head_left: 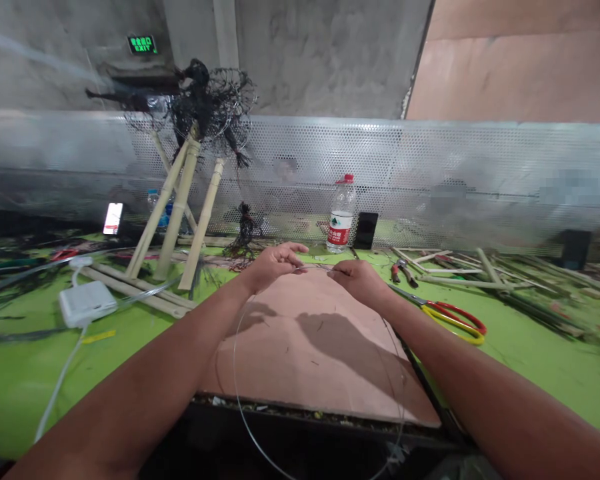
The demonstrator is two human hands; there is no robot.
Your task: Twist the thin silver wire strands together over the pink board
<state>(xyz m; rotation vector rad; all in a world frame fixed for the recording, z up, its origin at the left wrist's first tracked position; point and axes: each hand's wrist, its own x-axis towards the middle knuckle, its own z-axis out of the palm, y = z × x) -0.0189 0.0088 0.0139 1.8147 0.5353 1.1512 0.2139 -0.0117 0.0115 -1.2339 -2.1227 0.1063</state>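
Observation:
A thin, shiny wire (237, 383) hangs in a wide loop from my hands, over the board and past its near edge. My left hand (274, 265) pinches the wire between thumb and fingers, with the index finger stretched forward. Just to the right, my right hand (356, 279) is closed, its thumb and index finger pressed together on the wire. The hands are a small gap apart above the far edge of a pinkish-brown board (300, 360). Exactly where the wire ends lie is too fine to make out.
Red-and-yellow-handled scissors (455, 321) and pliers (404, 272) lie right of the board. Behind stand a water bottle (341, 217) and a dark phone (366, 231). Bamboo poles (179, 207) with black tangled wire rise at left, near a white charger (87, 303). Sticks (480, 280) lie right.

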